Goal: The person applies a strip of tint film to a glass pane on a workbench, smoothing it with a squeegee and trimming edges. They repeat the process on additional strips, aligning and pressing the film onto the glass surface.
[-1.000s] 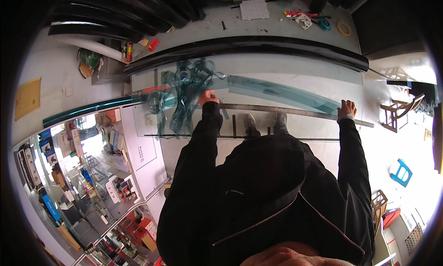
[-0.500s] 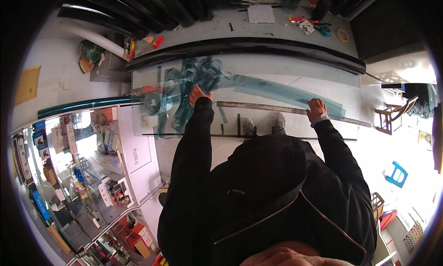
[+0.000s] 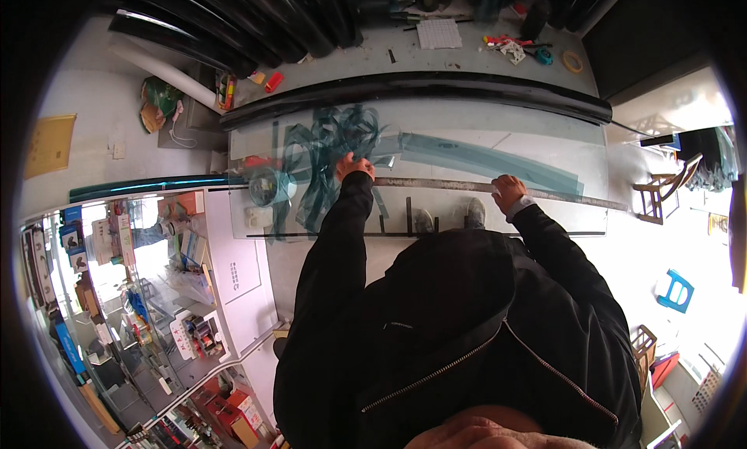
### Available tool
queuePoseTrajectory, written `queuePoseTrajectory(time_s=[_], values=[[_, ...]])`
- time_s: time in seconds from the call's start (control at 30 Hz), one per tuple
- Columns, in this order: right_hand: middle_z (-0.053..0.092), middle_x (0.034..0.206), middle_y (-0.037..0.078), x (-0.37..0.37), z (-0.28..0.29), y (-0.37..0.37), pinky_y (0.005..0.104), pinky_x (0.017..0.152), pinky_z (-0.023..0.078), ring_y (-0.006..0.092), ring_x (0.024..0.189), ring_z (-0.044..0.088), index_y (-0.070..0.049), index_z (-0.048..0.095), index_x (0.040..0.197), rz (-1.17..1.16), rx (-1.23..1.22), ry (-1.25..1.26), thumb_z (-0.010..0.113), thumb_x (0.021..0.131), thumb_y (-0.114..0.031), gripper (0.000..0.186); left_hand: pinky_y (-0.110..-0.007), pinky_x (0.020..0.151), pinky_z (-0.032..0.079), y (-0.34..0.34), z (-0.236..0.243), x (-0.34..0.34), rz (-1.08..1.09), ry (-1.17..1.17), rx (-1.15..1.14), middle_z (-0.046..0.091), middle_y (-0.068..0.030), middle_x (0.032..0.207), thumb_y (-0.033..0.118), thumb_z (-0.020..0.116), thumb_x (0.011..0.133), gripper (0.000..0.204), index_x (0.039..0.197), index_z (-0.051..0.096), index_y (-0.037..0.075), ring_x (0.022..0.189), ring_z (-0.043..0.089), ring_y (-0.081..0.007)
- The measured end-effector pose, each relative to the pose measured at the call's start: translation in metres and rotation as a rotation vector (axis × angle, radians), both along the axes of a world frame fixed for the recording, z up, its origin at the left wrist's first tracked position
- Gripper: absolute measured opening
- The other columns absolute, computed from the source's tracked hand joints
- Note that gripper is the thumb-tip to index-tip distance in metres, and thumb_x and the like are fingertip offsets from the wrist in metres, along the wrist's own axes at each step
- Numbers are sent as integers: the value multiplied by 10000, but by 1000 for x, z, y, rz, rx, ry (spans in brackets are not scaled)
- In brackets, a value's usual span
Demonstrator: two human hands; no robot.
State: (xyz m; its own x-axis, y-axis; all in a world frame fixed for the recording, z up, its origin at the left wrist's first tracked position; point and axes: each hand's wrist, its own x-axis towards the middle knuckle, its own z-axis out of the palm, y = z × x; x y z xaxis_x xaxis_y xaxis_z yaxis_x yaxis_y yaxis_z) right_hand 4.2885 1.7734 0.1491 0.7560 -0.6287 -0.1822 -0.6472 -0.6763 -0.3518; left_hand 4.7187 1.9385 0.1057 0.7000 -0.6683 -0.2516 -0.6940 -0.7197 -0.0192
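Observation:
My left hand point(image 3: 355, 165), fingers curled, grips the left end of a long, worn metal ruler point(image 3: 420, 184), beside a tangled heap of teal film offcuts point(image 3: 327, 130). My right hand point(image 3: 510, 189) has its fingers bent over the same ruler farther along. A flat teal film strip point(image 3: 467, 153) runs just beyond the ruler on the glass tabletop point(image 3: 568, 134). A small coil of film point(image 3: 268, 188) lies left of the heap. My shoes show through the glass.
A black roll point(image 3: 420, 83) lies along the far edge. Beyond are dark rolls point(image 3: 296, 21), a grid sheet point(image 3: 440, 33), small tools point(image 3: 510, 48) and a tape ring point(image 3: 573, 61). A glass display case point(image 3: 132, 285) stands left; a wooden chair point(image 3: 654, 192) and blue stool point(image 3: 675, 292) stand right.
Over the last second my right hand has moved leftward along the ruler. My left hand shifted left and up onto the film heap, then came back right and down to the ruler's end.

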Motion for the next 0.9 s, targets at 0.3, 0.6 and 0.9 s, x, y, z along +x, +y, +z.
queuePoseTrajectory(time_s=[0.3,0.6,0.9], values=[[603,1134,112,-7,4,5,465,933,459,328,1107,553,-115,619,1150,-44,154,26,663,802,-282,388,-409,854,506,-30,51,-29,-138,447,-507,669,-73,1067,151,652,813,250,1057,607,125,987,643,-273],[604,1217,115,63,120,-5,374,978,430,253,1129,567,-6,567,1225,18,882,-925,640,878,-505,613,-349,834,527,-68,221,-170,-724,650,-936,667,-88,1104,-11,660,807,205,962,552,69,1007,652,-274],[665,917,95,48,141,-15,361,875,480,212,914,624,26,625,1057,71,1517,-792,676,880,-399,463,-366,796,533,-93,237,-176,-732,567,-1055,681,-85,1043,-48,672,749,247,926,541,64,957,655,-293]])
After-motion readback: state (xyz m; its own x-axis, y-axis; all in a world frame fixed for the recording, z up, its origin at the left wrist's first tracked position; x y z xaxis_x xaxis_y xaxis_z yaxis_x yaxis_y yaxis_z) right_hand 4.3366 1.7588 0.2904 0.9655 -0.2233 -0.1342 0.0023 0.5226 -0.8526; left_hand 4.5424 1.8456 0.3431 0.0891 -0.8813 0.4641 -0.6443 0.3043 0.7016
